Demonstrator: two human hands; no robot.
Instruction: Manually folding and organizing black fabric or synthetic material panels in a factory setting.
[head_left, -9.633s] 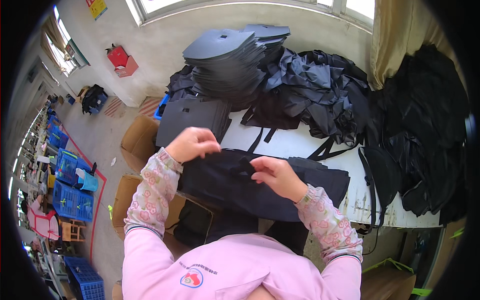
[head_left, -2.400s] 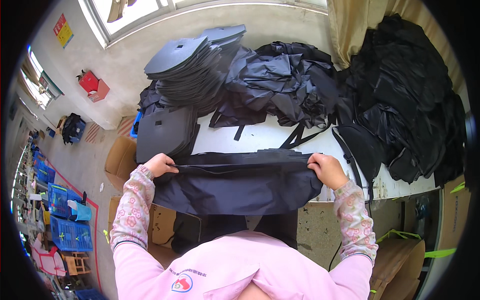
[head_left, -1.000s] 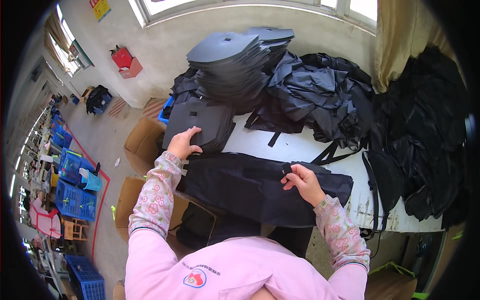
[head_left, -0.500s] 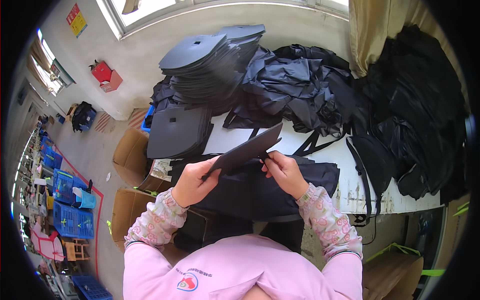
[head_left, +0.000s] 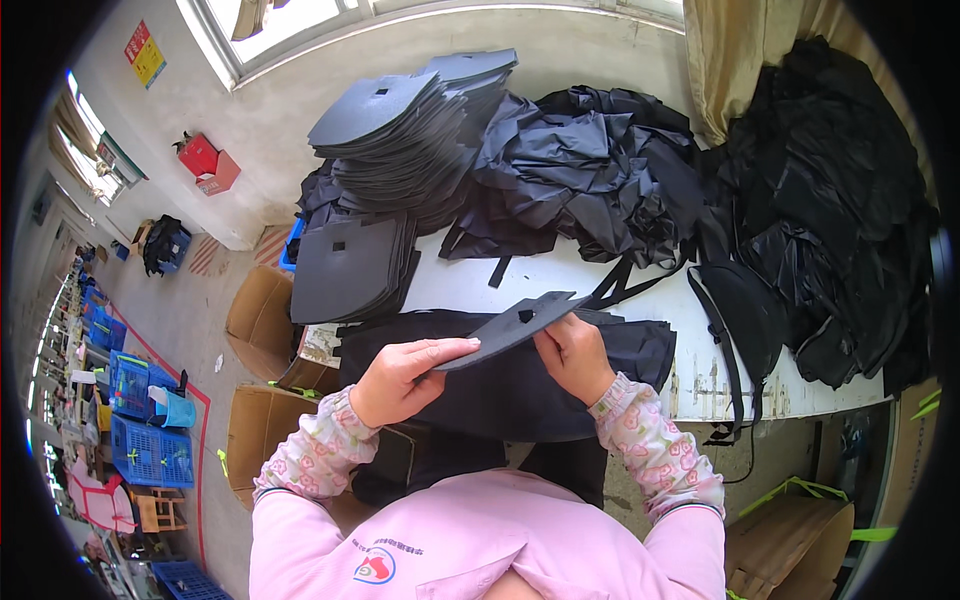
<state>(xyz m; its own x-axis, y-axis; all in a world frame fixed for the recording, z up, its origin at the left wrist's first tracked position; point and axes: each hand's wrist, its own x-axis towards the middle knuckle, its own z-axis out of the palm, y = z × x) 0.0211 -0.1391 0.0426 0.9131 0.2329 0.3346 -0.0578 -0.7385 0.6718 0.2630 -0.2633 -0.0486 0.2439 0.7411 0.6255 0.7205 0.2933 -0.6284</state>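
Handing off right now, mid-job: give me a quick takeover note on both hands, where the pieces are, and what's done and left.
Left hand and right hand: each has a grip on one end of a flat dark panel, held over the black bag on the table.
More panels: small stack at left, tall stack behind.
Done: one panel picked up.
Left: panel is not yet in the bag; fabric piles wait behind.

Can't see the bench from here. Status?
Left hand and right hand both grip a flat dark panel, raised over black fabric bag. Nothing between them.
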